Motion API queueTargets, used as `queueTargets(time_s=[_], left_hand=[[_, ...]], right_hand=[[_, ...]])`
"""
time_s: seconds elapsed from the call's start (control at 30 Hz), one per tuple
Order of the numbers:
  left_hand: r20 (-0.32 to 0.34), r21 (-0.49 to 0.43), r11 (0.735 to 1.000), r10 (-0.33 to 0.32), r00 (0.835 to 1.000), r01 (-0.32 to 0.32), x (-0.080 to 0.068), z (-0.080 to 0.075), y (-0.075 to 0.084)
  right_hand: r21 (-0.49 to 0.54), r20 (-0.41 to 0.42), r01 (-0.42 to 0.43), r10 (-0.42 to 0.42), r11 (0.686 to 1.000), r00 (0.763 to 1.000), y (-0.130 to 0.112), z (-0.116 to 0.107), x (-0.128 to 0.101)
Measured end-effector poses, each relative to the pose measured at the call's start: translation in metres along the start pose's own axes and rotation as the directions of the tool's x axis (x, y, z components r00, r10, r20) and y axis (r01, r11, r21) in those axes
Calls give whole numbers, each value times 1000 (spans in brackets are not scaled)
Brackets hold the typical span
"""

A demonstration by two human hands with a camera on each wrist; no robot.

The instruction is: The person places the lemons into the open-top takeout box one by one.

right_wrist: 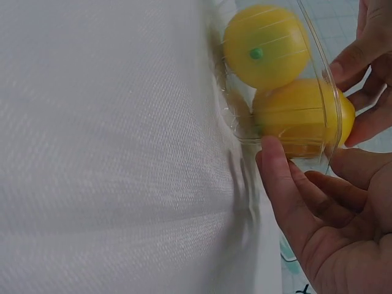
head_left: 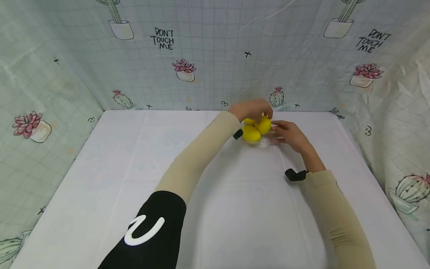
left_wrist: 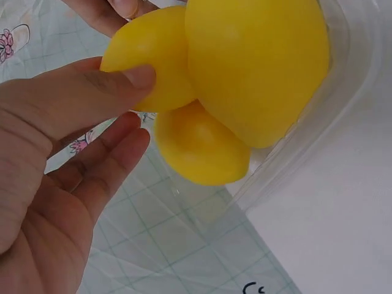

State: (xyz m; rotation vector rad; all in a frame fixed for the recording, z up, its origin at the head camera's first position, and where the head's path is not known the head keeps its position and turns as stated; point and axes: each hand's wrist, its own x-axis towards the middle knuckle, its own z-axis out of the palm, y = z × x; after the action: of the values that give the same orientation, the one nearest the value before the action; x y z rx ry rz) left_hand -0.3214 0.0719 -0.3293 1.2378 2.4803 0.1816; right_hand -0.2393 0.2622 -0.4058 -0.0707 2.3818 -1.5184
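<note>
Three yellow lemons lie piled in a clear plastic container (head_left: 264, 143) near the table's far edge. My left hand (head_left: 256, 110) reaches over the pile and grips the top lemon (head_left: 264, 125). In the left wrist view its thumb (left_wrist: 131, 79) presses on that lemon (left_wrist: 156, 58), with a large lemon (left_wrist: 257, 61) and a lower one (left_wrist: 199, 150) beside it. My right hand (head_left: 280, 133) holds the container from the right. In the right wrist view, the thumb (right_wrist: 272, 177) lies on the clear wall (right_wrist: 318, 79) and the fingers curl behind it.
A white cloth covers the table (head_left: 141, 157). Cactus-print sheeting (head_left: 208, 56) walls in the back and both sides. A black wrist strap (head_left: 295, 174) sits on my right sleeve. Open white cloth stretches to the left of and in front of the container.
</note>
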Motion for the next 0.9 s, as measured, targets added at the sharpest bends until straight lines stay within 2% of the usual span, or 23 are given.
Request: queueTargets(time_s=[0.37, 0.53, 0.63, 0.73, 0.83, 0.9], left_hand=[[-13, -27, 998, 48, 999, -49, -1, -2, -1], [-70, 4, 998, 66, 995, -66, -12, -2, -6], [-124, 35, 997, 66, 990, -62, -25, 0, -10], [-193, 48, 998, 52, 980, -43, -47, 4, -14], [-289, 61, 998, 47, 956, -30, -74, 11, -20], [-356, 72, 997, 39, 934, -14, -95, 16, -25]], right_hand=[[-11, 10, -4, 4, 1000, 1000, -5, -1, -2], [-19, 13, 10, -10, 1000, 1000, -6, 1, 0], [-39, -7, 18, -19, 999, 1000, -6, 2, 1], [-86, -40, -2, -1, 996, 999, -6, 2, 2], [-196, -71, -19, 5, 980, 997, -7, 0, -2], [-313, -98, -12, -20, 950, 995, -8, -2, -8]])
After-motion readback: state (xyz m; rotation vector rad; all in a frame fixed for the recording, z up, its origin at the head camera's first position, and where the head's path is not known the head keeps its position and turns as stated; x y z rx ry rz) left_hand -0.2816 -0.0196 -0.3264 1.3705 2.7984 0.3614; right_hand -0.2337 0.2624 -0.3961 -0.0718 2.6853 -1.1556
